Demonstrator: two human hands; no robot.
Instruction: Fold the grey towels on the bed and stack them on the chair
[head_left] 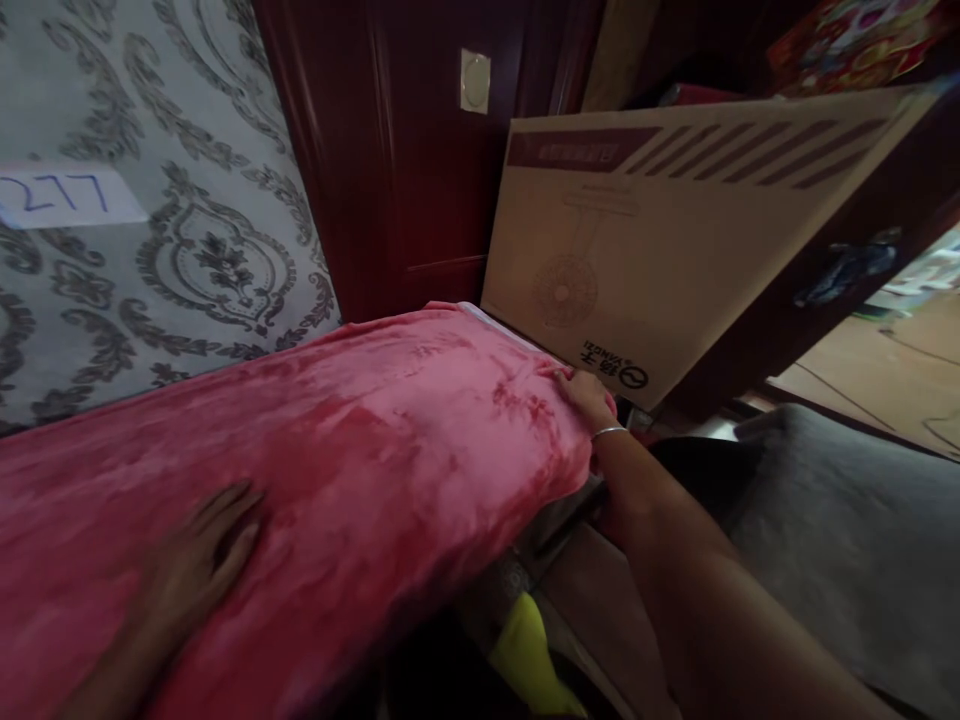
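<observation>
A pink plush cover with darker red smudged patches lies over a long, padded-looking surface against the wall. My left hand rests on it at the lower left, palm down with the fingers stretched out, slightly blurred. At the far right corner, my right hand, with a bangle at the wrist, is closed on the cover's edge. Small creases gather in the fabric by those fingers. Some of the right fingers are hidden behind the cloth. A pale strip shows along the far end.
A large cardboard box leans just beyond the cover's end, before a dark red door. Patterned wallpaper bears a paper marked 277. A grey furry covering lies at right; something yellow is below.
</observation>
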